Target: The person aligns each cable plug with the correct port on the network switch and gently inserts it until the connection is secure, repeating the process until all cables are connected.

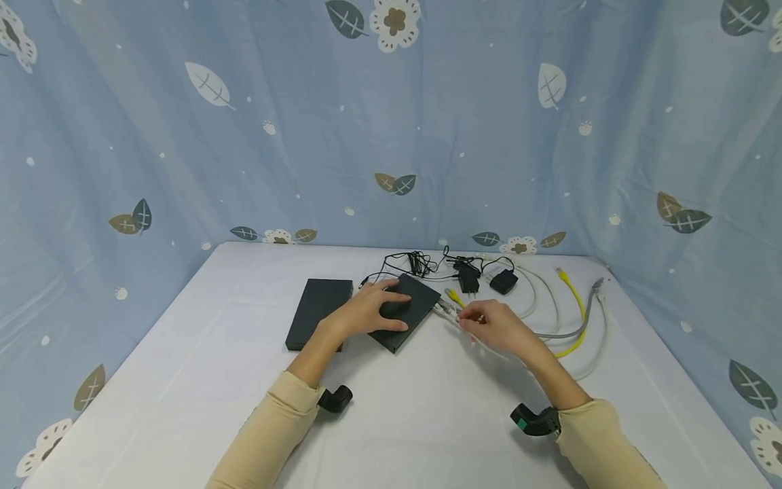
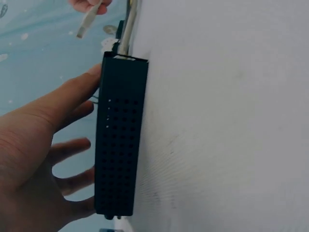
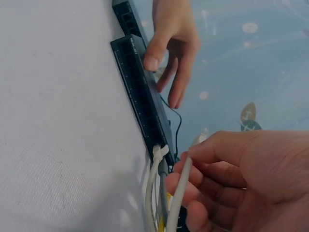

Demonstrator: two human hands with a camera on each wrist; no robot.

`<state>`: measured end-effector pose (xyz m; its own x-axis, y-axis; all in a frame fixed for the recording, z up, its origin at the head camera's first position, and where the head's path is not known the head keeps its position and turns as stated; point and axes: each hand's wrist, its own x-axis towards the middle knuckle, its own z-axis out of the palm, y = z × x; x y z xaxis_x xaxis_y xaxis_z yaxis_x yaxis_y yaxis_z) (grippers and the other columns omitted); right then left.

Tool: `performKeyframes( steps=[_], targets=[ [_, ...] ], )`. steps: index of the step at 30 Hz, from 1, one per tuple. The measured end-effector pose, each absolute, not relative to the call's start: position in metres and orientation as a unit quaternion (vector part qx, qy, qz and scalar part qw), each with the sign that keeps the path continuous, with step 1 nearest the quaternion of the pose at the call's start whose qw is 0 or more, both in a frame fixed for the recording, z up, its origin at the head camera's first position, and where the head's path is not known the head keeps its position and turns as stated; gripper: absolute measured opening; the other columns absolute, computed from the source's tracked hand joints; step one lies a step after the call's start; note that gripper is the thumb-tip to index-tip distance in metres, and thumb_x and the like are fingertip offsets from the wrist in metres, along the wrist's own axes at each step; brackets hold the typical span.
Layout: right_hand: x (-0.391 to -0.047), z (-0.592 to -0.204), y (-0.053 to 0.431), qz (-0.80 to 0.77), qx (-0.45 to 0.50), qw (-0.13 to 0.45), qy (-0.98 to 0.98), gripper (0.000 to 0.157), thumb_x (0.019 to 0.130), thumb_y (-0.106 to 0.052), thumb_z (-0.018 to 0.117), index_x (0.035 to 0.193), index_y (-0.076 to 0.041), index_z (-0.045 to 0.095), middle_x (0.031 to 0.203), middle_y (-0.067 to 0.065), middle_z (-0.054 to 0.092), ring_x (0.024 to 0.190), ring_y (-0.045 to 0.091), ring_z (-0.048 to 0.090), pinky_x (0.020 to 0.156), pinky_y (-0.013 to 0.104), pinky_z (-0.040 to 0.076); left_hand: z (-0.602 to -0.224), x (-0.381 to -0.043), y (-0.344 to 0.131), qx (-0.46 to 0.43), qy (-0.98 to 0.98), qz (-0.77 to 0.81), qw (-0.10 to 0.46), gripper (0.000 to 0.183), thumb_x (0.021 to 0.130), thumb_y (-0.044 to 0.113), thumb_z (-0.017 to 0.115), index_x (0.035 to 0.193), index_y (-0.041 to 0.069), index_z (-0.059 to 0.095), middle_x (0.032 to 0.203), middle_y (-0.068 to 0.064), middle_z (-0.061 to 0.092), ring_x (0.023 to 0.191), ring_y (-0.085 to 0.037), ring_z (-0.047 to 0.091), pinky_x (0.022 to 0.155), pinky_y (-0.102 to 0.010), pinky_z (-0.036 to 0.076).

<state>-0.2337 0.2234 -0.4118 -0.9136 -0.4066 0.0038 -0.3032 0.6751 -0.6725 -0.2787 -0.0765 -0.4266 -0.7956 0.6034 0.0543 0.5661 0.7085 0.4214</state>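
My left hand (image 1: 365,310) rests with spread fingers on top of a black network switch (image 1: 420,299), which lies turned at an angle on the table. In the right wrist view, the row of ports on the switch (image 3: 140,92) shows, with a white and a grey cable plugged in near one end. My right hand (image 1: 499,327) pinches a white network cable (image 3: 180,193) between thumb and fingers just behind its plug. That clear plug (image 2: 82,32) points free in the air in the left wrist view, apart from the switch.
A second black box (image 1: 319,307) lies left of the switch. Behind are a bundled black cord (image 1: 420,262) and two black power adapters (image 1: 504,281). Yellow (image 1: 575,292), grey (image 1: 591,302) and white cables curve across the table's right side. A blue patterned curtain (image 1: 464,136) surrounds the table.
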Motion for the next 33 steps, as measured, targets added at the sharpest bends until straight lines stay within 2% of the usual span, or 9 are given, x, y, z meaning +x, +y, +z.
performKeyframes(
  steps=[5,13,23,33],
  targets=[
    [-0.233,-0.412,0.224,-0.335,-0.185,0.042,0.923,0.019,0.095,-0.017,0.063,0.106,-0.005,0.071,0.093,0.005,0.073,0.072,0.012,0.064,0.062,0.027,0.052,-0.425,-0.281,-0.08,0.332,0.915,0.223,0.045,0.064,0.083,0.047,0.075,0.14,0.026,0.057,0.159,-0.012,0.031,0.149,-0.034,0.027,0.119,-0.062,0.016],
    [-0.232,-0.413,0.223,-0.321,-0.18,0.006,0.93,0.017,0.094,-0.018,0.064,0.103,-0.008,0.073,0.088,0.0,0.072,0.071,0.008,0.063,0.063,0.027,0.051,-0.425,-0.283,-0.08,0.35,0.902,0.243,0.074,0.057,0.087,0.041,0.074,0.138,0.023,0.059,0.16,-0.011,0.031,0.15,-0.032,0.023,0.121,-0.062,0.007],
    [-0.232,-0.41,0.22,-0.326,-0.16,-0.021,0.931,0.013,0.093,-0.018,0.065,0.1,-0.01,0.072,0.085,0.001,0.073,0.068,0.009,0.064,0.062,0.028,0.049,-0.425,-0.281,-0.08,0.357,0.898,0.242,0.091,0.053,0.089,0.039,0.072,0.137,0.02,0.06,0.16,-0.013,0.031,0.15,-0.034,0.025,0.12,-0.062,0.008],
    [-0.234,-0.409,0.208,-0.314,-0.172,-0.059,0.932,0.009,0.091,-0.016,0.068,0.096,-0.01,0.072,0.084,-0.001,0.072,0.071,0.008,0.063,0.066,0.026,0.051,-0.426,-0.284,-0.082,0.357,0.898,0.241,0.088,0.053,0.089,0.039,0.071,0.137,0.021,0.06,0.16,-0.013,0.031,0.15,-0.033,0.024,0.121,-0.061,0.008]
  ],
)
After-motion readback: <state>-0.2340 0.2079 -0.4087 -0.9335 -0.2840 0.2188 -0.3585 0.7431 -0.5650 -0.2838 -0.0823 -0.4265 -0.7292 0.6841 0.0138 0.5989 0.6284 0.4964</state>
